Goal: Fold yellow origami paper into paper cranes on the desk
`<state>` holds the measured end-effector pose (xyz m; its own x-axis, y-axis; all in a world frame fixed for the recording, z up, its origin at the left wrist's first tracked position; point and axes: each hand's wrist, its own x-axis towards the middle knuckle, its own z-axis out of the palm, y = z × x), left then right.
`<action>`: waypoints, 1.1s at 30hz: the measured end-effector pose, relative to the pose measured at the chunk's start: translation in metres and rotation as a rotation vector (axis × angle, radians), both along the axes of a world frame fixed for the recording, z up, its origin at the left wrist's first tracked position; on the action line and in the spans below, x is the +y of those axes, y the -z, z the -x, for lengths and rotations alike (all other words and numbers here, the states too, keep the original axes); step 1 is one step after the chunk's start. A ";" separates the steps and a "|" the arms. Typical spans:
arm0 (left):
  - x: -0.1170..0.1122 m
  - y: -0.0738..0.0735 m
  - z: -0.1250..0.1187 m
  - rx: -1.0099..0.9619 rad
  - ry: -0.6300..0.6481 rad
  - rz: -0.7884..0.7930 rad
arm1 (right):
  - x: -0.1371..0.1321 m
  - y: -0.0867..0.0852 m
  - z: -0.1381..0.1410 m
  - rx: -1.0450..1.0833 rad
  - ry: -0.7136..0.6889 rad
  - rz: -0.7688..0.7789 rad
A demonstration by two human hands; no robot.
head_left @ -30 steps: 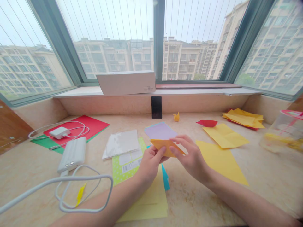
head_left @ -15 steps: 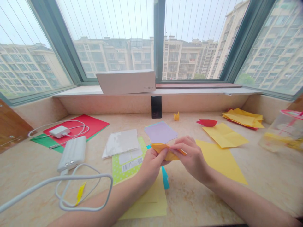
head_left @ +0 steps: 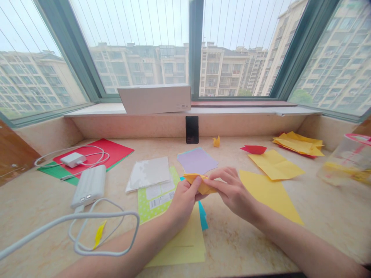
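Pinching a folded orange paper (head_left: 199, 183) between them, both hands are working just above the bench (head_left: 319, 216) near the centre of the view. The left hand (head_left: 182, 199) is gripping the paper's near-left edge with thumb and fingers closed on it, while the right hand (head_left: 232, 189) is clamping the paper's right side, its fingers lying across the top. The paper is sitting raised off the surface, partly hidden by the fingers.

At 12 o'clock from the hands a lilac sheet (head_left: 197, 160) is lying flat, and farther on a black phone (head_left: 192, 129) is leaning upright against the sill wall, with a small orange folded figure (head_left: 216, 141) just to its 3 o'clock. At 3 o'clock from the hands a large yellow sheet (head_left: 269, 193) is resting on the bench. At 9 o'clock a white power bank (head_left: 89, 186) is lying with a white cable (head_left: 95, 231) looping toward 7 o'clock. A pale yellow sheet (head_left: 185, 247) is lying at 6 o'clock under the left forearm.
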<state>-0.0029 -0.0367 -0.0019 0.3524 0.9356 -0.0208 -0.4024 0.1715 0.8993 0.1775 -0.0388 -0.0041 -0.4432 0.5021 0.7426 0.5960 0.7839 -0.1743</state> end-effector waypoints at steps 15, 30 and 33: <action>0.006 0.004 0.002 0.189 -0.026 -0.260 | 0.001 -0.006 0.012 0.427 0.110 0.384; 0.009 -0.003 0.000 0.254 -0.197 -0.454 | 0.004 -0.013 0.010 0.475 0.037 0.372; 0.011 -0.007 0.002 0.294 -0.262 -0.454 | 0.009 -0.014 0.006 0.440 0.036 0.339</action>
